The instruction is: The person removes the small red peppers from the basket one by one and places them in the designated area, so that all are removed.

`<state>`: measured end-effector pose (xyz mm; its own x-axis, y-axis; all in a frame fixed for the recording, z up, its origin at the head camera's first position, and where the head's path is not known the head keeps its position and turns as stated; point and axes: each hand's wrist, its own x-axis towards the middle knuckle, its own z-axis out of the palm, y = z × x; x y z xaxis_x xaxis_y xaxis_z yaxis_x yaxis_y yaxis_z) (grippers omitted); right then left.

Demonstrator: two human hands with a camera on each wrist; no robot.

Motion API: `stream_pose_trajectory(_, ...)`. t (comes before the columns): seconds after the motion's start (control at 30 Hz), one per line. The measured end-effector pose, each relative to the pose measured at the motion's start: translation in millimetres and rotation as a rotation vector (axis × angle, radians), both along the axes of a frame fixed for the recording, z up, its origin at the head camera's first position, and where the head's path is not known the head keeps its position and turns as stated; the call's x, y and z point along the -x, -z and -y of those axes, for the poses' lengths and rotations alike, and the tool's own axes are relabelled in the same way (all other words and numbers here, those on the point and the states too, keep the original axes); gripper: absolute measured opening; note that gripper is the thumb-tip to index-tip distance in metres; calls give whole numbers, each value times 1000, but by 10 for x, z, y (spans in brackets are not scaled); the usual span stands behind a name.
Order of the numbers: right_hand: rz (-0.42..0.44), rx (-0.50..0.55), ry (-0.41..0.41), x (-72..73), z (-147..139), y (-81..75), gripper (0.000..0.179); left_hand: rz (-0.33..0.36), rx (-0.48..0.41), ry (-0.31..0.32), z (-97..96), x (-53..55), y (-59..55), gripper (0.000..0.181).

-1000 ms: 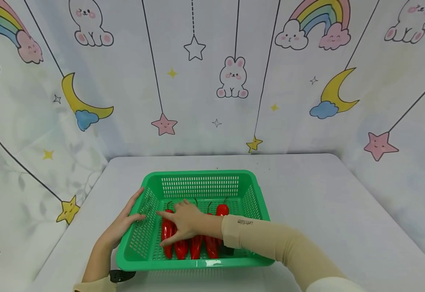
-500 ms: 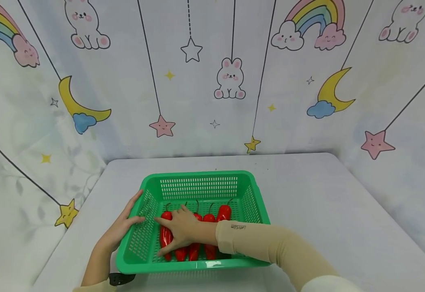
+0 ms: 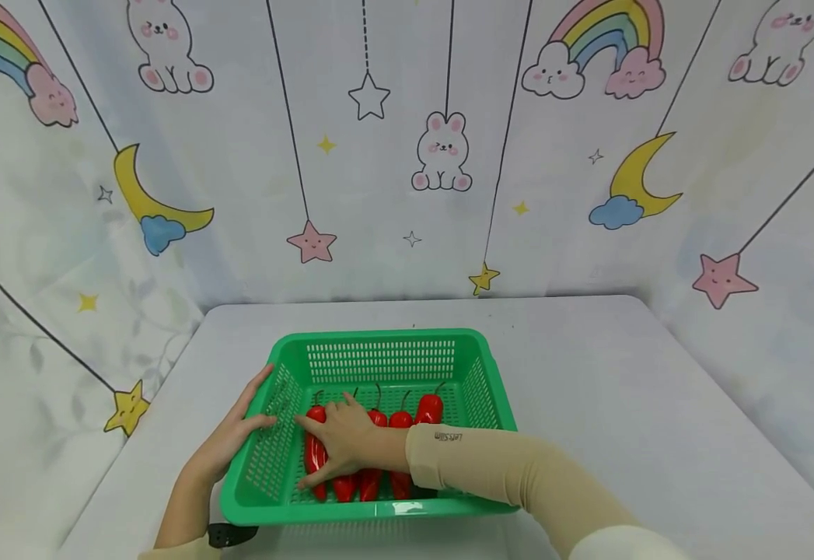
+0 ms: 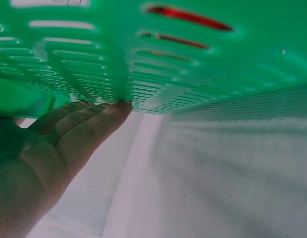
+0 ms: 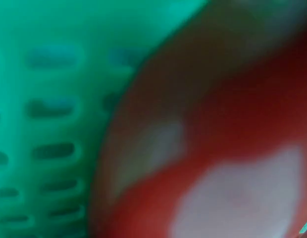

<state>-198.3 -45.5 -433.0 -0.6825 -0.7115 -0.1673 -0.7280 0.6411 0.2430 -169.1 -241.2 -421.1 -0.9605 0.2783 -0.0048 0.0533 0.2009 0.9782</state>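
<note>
A green plastic basket [image 3: 382, 337] with slotted walls holds several red chili peppers [image 3: 315, 453] with thin dark stems, lying side by side. My left hand [image 3: 219, 449] grips the basket's left side, its thumb over the rim. In the left wrist view, the fingers [image 4: 89, 130] of that hand stretch along the outside of the slotted plastic. Inside the basket, my right hand [image 3: 352, 440] rests over the peppers with fingers spread, thumb towards the near end. It partly covers the middle peppers. A blurred red pepper [image 5: 242, 109] fills much of the right wrist view.
The basket is on a white table [image 3: 588, 404], left of its middle. Behind and at both sides hangs a pale cloth [image 3: 379, 187] printed with rabbits, stars and moons. A dark strap [image 3: 232, 535] shows below the basket's near left corner.
My right hand has shifted slightly left across the peppers, baring more of the tops of those on the right. The left hand keeps its place on the basket. The view has shifted a little.
</note>
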Motion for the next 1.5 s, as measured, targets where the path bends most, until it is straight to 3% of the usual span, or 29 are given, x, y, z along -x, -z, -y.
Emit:
stream_pose_trajectory(0.43, 31, 76, 9, 24, 17, 17, 96, 31, -19, 9, -20, -10, -3, 77)
stream_pose_trajectory(0.77, 223, 161, 35, 64, 69, -60, 95, 13, 0, 9, 23, -25, -2, 76)
stream_pose_trajectory(0.97, 331, 267, 58, 117, 19, -114, 96, 3, -8, 15, 26, -11, 4, 76)
stream_pose_trajectory(1.17, 401, 381, 64, 158, -42, -207, 96, 12, -31, 21, 18, -10, -10, 76)
stream_pose_trajectory(1.5, 474, 479, 60, 223, -139, -347, 93, 28, -26, 4, -4, 14, -17, 76)
